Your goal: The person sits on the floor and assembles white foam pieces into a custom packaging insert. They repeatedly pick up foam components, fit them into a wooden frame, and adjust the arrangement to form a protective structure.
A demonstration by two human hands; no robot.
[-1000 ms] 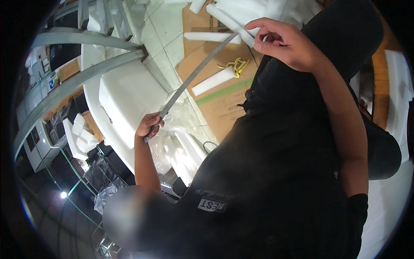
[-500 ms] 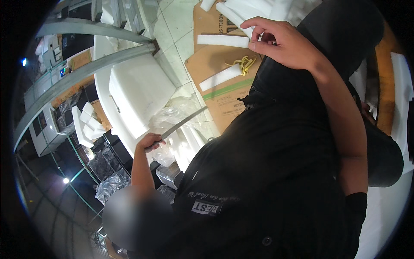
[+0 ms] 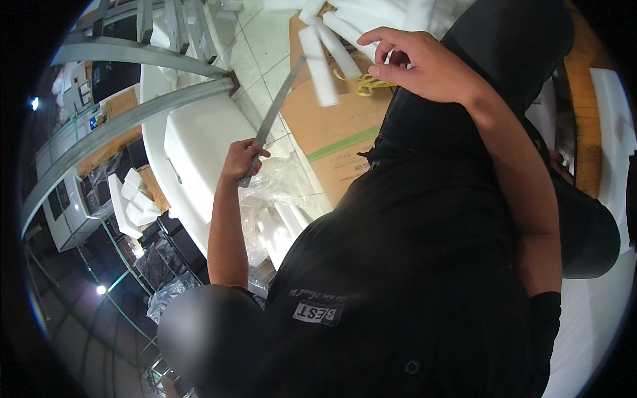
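Note:
My left hand point(image 3: 243, 160) is closed round the grip end of a long, straight-bladed knife point(image 3: 271, 118). Its blade slants up and away, the tip close beside a white foam strip point(image 3: 318, 66) that looks slightly blurred. My right hand point(image 3: 415, 63) is raised above my leg, fingers loosely bent and thumb apart, with nothing visible in it. Just below its fingertips lies a tangle of yellow strap point(image 3: 371, 84). A second foam strip point(image 3: 337, 48) lies behind the first. Beneath these is a flattened brown cardboard sheet point(image 3: 332, 129) with a green band of tape.
A large white foam block point(image 3: 202, 146) stands at the left under a metal frame point(image 3: 149, 101). Clear plastic wrapping point(image 3: 275, 179) lies beside my body. More white foam pieces point(image 3: 378, 12) are piled at the far side. An orange-brown wooden edge point(image 3: 584, 126) runs at the right.
My left hand has swung the knife up and forward toward the foam strips. The strip formerly at my right fingertips is no longer there, and the strips lie differently. My right hand stays nearly still.

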